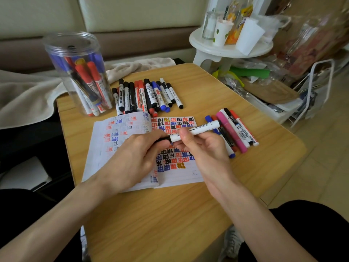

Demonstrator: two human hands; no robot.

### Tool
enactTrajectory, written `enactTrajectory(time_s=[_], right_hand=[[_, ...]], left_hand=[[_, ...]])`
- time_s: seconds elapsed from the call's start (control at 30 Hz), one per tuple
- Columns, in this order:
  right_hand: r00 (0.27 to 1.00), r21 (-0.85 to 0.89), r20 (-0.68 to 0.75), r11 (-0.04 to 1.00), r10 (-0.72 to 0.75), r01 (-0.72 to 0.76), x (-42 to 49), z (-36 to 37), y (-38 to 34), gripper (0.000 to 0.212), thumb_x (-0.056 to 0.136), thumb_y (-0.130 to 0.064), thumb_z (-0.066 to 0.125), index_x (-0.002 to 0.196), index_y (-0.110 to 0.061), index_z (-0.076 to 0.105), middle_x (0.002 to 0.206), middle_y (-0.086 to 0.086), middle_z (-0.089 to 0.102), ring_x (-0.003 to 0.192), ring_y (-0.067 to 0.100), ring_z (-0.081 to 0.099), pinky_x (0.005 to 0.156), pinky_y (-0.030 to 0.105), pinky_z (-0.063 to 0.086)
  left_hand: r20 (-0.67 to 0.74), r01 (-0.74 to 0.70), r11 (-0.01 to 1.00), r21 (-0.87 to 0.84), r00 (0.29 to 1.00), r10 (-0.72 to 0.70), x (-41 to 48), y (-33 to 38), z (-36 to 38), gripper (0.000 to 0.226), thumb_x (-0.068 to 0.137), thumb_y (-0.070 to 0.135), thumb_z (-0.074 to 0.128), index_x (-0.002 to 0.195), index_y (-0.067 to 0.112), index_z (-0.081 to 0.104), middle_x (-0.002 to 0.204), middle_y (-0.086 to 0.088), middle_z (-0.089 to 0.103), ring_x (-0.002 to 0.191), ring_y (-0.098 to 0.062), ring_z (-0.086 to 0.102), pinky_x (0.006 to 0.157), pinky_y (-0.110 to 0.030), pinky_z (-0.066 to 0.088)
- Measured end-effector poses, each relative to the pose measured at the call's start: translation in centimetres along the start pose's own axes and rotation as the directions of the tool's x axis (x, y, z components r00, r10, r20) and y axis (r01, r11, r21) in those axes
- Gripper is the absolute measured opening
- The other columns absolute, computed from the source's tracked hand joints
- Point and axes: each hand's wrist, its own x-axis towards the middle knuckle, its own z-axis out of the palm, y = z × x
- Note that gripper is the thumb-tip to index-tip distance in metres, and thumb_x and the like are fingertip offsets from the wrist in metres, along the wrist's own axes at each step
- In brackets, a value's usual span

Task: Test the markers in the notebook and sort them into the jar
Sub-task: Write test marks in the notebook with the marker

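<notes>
Both hands hold one white marker with a black cap above the open notebook. My left hand grips the black cap end. My right hand pinches the white barrel, whose far end points up to the right. The notebook pages carry rows of red, blue, black and orange marks. A clear plastic jar with several red and blue markers stands at the table's back left. A row of markers lies behind the notebook. A second pile of markers lies to its right.
The small wooden table has a rounded right edge. A beige blanket lies at the left. A white stool with cups and bottles stands at the back right, with bags and a white rack beside it.
</notes>
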Motion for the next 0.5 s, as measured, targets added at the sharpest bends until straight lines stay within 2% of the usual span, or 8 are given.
enactTrajectory(time_s=[0.13, 0.23, 0.3, 0.4, 0.5], right_hand=[[1.000, 0.003, 0.027, 1.000, -0.016, 0.016, 0.10, -0.17, 0.10, 0.034, 0.088, -0.038, 0.074, 0.103, -0.008, 0.078, 0.094, 0.006, 0.080, 0.091, 0.020, 0.077, 0.088, 0.031, 0.060], [0.998, -0.004, 0.037, 0.999, -0.052, 0.052, 0.16, -0.25, 0.12, 0.032, 0.089, -0.034, 0.075, 0.102, -0.005, 0.078, 0.092, 0.006, 0.080, 0.090, 0.019, 0.077, 0.084, 0.028, 0.059], [0.997, 0.002, 0.039, 0.997, -0.071, 0.071, 0.15, -0.29, 0.15, 0.031, 0.089, -0.033, 0.075, 0.101, -0.005, 0.078, 0.091, 0.006, 0.080, 0.090, 0.019, 0.077, 0.082, 0.027, 0.059], [0.994, 0.003, 0.043, 0.995, -0.097, 0.097, 0.19, -0.38, 0.16, 0.032, 0.087, -0.033, 0.075, 0.101, -0.004, 0.078, 0.094, 0.006, 0.080, 0.093, 0.020, 0.078, 0.084, 0.029, 0.060], [0.992, 0.011, 0.053, 0.994, -0.112, 0.111, 0.24, -0.40, 0.28, 0.031, 0.087, -0.031, 0.075, 0.102, -0.005, 0.078, 0.096, 0.006, 0.080, 0.094, 0.020, 0.078, 0.085, 0.030, 0.061]], left_hand=[[0.066, 0.039, 0.995, -0.090, 0.997, -0.034, 0.01, -0.49, -0.25, 0.023, 0.107, 0.036, 0.045, 0.106, 0.026, 0.065, 0.087, 0.005, 0.069, 0.078, -0.020, 0.064, 0.067, -0.037, 0.048], [0.070, 0.051, 0.989, -0.139, 0.997, -0.041, 0.09, -0.64, -0.25, 0.023, 0.107, 0.036, 0.047, 0.103, 0.024, 0.066, 0.083, 0.002, 0.067, 0.074, -0.023, 0.061, 0.066, -0.039, 0.045], [0.070, 0.049, 0.986, -0.156, 0.997, -0.039, 0.15, -0.59, -0.28, 0.023, 0.107, 0.036, 0.047, 0.100, 0.025, 0.066, 0.080, 0.002, 0.065, 0.072, -0.022, 0.059, 0.063, -0.035, 0.044], [0.084, 0.056, 0.979, -0.196, 0.996, -0.040, 0.13, -0.52, -0.41, 0.020, 0.104, 0.031, 0.050, 0.095, 0.024, 0.066, 0.074, 0.009, 0.061, 0.066, -0.013, 0.054, 0.058, -0.019, 0.038], [0.115, 0.082, 0.967, -0.240, 0.992, -0.055, 0.13, -0.48, -0.52, 0.020, 0.103, 0.029, 0.051, 0.093, 0.022, 0.067, 0.069, 0.011, 0.056, 0.062, -0.008, 0.048, 0.058, -0.016, 0.034]])
